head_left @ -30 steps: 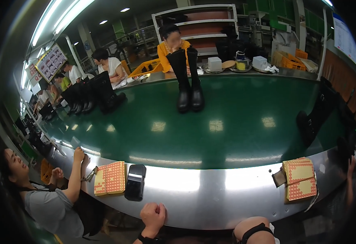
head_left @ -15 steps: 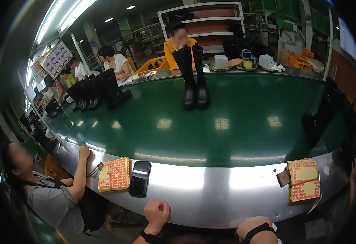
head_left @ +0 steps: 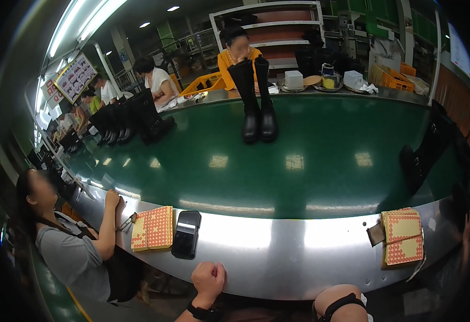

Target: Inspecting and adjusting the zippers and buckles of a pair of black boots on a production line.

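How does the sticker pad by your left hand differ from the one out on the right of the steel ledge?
The left sticker pad lies beside a black phone, near the left hand; the right sticker pad lies far off by the ledge's right end. The left pad looks like one neat stack; the right one shows sheets fanned apart, with a small brown piece at its edge. Both are sheets of orange-red dots on the steel ledge.

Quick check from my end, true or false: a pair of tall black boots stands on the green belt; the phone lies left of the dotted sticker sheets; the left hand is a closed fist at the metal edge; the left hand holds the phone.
1. A pair of tall black boots stands upright on the green belt. True.
2. The phone lies left of the dotted sticker sheets. False: it lies right of them.
3. The left hand is a closed fist at the metal edge. True.
4. The left hand holds the phone. False: it is apart from it and holds nothing.
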Tool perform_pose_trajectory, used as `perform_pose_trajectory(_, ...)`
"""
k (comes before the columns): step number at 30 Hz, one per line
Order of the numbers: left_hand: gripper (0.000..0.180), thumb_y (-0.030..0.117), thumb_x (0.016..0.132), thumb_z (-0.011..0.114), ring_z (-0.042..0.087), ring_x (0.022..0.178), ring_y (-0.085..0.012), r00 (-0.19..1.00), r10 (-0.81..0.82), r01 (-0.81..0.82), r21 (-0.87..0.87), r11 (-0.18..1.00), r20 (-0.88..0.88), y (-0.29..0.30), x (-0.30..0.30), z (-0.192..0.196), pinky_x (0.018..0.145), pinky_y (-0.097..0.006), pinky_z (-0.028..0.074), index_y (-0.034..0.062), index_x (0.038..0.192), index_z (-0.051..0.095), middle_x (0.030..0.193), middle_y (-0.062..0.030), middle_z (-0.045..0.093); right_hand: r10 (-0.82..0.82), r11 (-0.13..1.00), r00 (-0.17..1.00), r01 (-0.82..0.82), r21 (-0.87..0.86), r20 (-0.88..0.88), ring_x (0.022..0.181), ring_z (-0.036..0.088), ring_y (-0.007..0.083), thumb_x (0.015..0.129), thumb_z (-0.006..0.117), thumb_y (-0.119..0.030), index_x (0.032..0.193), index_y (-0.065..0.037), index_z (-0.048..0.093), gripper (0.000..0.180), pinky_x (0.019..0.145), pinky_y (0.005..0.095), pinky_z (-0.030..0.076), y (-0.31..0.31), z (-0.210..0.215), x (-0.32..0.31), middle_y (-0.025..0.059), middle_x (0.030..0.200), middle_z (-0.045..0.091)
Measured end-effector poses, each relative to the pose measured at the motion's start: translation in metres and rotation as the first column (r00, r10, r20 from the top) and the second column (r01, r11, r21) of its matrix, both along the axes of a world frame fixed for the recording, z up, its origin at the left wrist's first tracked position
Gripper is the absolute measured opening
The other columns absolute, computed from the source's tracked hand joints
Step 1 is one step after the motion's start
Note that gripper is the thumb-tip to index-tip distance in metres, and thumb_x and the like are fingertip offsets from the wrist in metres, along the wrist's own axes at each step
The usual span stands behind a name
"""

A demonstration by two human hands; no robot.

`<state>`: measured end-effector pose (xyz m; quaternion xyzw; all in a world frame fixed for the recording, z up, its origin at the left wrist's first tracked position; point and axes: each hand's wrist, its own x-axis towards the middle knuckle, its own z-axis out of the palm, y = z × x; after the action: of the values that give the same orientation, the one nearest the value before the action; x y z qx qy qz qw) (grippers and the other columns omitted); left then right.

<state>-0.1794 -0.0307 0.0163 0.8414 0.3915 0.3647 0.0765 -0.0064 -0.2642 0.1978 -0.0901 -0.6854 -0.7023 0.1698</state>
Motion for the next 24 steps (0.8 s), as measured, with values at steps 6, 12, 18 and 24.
perform_pose_trajectory(6, 0.036, 0.009, 0.077, 0.067, 0.046, 0.052, -0.0294, 1.000, 0.000, 0.000, -0.002, 1.000, -0.005, 0.000, 0.001, 0.002, 0.049, -0.042, 0.034, 0.0070, 0.053, 0.040, 0.053, -0.0089, 0.044, -0.022, 1.000, 1.000, 0.022, 0.010, -0.020, 0.099, 0.056, 0.0245, 0.089, 0.053, -0.043, 0.088, -0.008, 0.062, 0.036, 0.090, 0.0425, 0.039, -0.004, -0.006, -0.005, 0.0068, 0.092, 0.064)
perform_pose_trajectory(12, 0.036, 0.008, 0.077, 0.067, 0.047, 0.052, -0.0299, 1.000, -0.001, 0.001, -0.002, 1.000, 0.005, -0.001, 0.003, 0.003, 0.049, -0.041, 0.034, 0.0063, 0.053, 0.041, 0.053, -0.0096, 0.043, -0.047, 0.999, 0.998, 0.048, 0.017, -0.044, 0.099, 0.056, 0.0244, 0.088, 0.054, -0.043, 0.088, -0.008, 0.062, 0.037, 0.090, 0.0424, 0.039, -0.008, -0.011, -0.009, 0.0068, 0.092, 0.064)
perform_pose_trajectory(18, 0.037, 0.013, 0.080, 0.068, 0.047, 0.051, -0.0309, 0.995, 0.023, -0.022, -0.020, 1.000, 0.095, -0.002, 0.000, -0.004, 0.048, -0.042, 0.034, 0.0060, 0.054, 0.043, 0.053, -0.0100, 0.045, -0.056, 0.998, 0.996, 0.059, 0.034, -0.072, 0.099, 0.056, 0.0244, 0.088, 0.054, -0.044, 0.088, -0.008, 0.062, 0.037, 0.090, 0.0422, 0.039, -0.012, -0.017, -0.014, 0.0067, 0.092, 0.064)
perform_pose_trajectory(24, 0.039, 0.017, 0.081, 0.070, 0.046, 0.051, -0.0309, 0.999, 0.000, 0.000, -0.022, 1.000, 0.035, 0.000, -0.004, -0.005, 0.047, -0.042, 0.034, 0.0069, 0.053, 0.045, 0.052, -0.0099, 0.046, -0.068, 0.996, 0.993, 0.072, 0.047, -0.092, 0.099, 0.056, 0.0243, 0.088, 0.054, -0.044, 0.088, -0.008, 0.062, 0.037, 0.090, 0.0421, 0.039, -0.014, -0.022, -0.018, 0.0067, 0.092, 0.064)
